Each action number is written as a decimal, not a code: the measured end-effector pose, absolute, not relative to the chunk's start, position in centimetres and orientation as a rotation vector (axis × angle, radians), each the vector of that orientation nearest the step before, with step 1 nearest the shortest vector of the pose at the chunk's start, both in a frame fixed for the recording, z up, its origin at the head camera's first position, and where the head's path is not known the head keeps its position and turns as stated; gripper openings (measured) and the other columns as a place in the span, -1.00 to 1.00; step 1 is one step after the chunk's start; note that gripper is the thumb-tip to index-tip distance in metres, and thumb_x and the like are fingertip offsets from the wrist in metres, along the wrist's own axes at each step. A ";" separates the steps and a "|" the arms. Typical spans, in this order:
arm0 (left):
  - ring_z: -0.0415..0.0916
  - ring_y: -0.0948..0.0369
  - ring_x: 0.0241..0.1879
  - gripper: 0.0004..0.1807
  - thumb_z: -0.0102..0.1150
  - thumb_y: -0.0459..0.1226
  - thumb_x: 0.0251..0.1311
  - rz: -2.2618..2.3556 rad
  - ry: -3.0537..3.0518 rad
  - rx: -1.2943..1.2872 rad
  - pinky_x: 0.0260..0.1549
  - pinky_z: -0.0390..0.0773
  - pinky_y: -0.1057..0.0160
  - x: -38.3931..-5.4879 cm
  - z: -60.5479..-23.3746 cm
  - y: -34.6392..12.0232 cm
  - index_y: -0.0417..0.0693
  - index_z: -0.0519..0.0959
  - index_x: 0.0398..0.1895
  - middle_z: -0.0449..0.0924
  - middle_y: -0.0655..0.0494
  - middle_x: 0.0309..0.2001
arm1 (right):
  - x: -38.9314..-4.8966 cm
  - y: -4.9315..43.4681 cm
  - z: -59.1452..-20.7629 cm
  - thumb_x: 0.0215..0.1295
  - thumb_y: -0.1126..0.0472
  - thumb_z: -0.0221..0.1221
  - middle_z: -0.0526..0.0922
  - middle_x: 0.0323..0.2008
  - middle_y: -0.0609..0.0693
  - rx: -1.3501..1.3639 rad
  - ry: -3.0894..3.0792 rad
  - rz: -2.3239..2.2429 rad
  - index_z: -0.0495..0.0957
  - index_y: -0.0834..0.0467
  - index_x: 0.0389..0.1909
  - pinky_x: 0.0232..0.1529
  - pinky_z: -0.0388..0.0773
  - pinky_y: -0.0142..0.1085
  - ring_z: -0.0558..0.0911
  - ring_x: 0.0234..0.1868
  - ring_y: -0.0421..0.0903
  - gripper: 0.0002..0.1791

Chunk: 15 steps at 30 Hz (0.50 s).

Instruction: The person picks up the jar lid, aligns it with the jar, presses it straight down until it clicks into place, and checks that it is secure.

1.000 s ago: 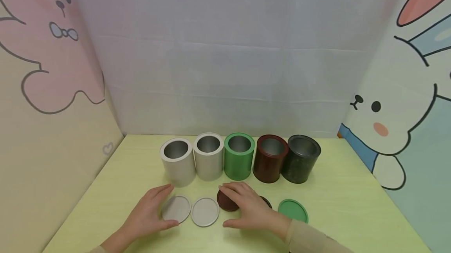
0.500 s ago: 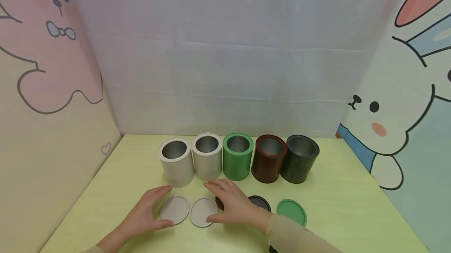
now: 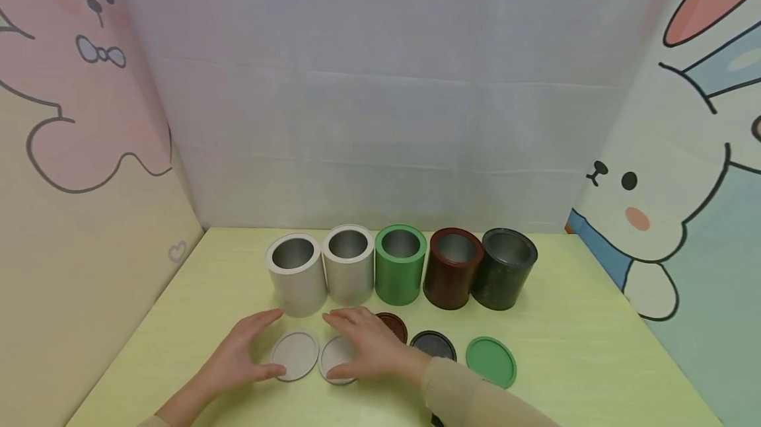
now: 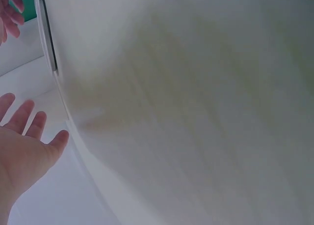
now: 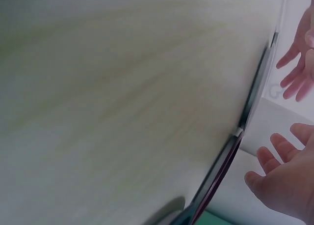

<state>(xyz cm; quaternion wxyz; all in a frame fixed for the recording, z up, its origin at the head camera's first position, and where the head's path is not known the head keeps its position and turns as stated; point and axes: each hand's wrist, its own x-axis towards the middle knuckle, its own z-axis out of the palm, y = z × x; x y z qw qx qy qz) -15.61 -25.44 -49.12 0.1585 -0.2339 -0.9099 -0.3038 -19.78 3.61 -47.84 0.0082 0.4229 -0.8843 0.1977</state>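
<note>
My left hand (image 3: pixel 234 355) hovers with spread fingers at the left side of a white round lid (image 3: pixel 295 355), thumb and fingers apart. The right hand (image 3: pixel 371 346) is above a second white lid (image 3: pixel 334 359), covering its right part; its fingers and thumb are spread and hold nothing. Behind its wrist lie a dark red lid (image 3: pixel 394 326), partly hidden, and a black lid (image 3: pixel 433 344). Farther right lies a green lid (image 3: pixel 492 361). In both wrist views the left palm (image 4: pixel 24 158) and right palm (image 5: pixel 289 185) face inward with nothing in them.
Along the back of the yellow table (image 3: pixel 582 328) stands a row of open cans: a white can (image 3: pixel 300 291), another white can (image 3: pixel 352 279), a green can (image 3: pixel 399 281), a dark red can (image 3: pixel 448 285) and a black can (image 3: pixel 499 285). Walls enclose the table's back and sides.
My right hand has moved left, from over the dark red lid to over the second white lid, uncovering the dark red and black lids. The left hand has shifted slightly left.
</note>
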 end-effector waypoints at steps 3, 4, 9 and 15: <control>0.44 -0.15 0.14 0.00 0.69 -0.03 -0.39 -0.865 -2.628 -0.688 0.04 0.44 -0.24 -15.7 -49.4 -25.5 -0.24 0.50 0.24 0.55 -0.09 0.18 | -19.8 3.0 -48.1 0.12 -0.31 0.33 0.36 0.36 -0.09 1.344 -2.745 0.578 0.28 -0.01 0.48 0.30 0.34 -0.16 0.32 0.34 -0.12 -0.05; 0.44 -0.15 0.14 0.01 0.69 -0.01 -0.38 -0.864 -2.633 -0.698 0.04 0.45 -0.24 -15.7 -49.5 -25.5 -0.24 0.50 0.24 0.55 -0.09 0.17 | -19.8 2.9 -48.1 0.12 -0.31 0.33 0.36 0.36 -0.09 1.351 -2.737 0.564 0.28 -0.01 0.48 0.30 0.34 -0.17 0.32 0.33 -0.12 -0.05; 0.45 -0.15 0.14 0.02 0.67 0.05 -0.36 -0.863 -2.662 -0.722 0.05 0.45 -0.25 -15.8 -49.8 -25.5 -0.22 0.50 0.25 0.55 -0.08 0.18 | -20.2 2.0 -48.5 0.11 -0.34 0.32 0.36 0.36 -0.11 1.363 -2.736 0.474 0.26 -0.02 0.48 0.33 0.30 -0.23 0.32 0.33 -0.14 -0.03; 0.44 -0.13 0.16 0.04 0.64 0.11 -0.34 -0.858 -2.699 -0.753 0.07 0.44 -0.25 -16.1 -50.0 -25.7 -0.20 0.49 0.28 0.53 -0.06 0.21 | -20.7 1.0 -48.7 0.06 -0.35 0.35 0.38 0.33 -0.13 1.368 -2.768 0.427 0.30 -0.03 0.47 0.29 0.32 -0.28 0.33 0.31 -0.15 -0.02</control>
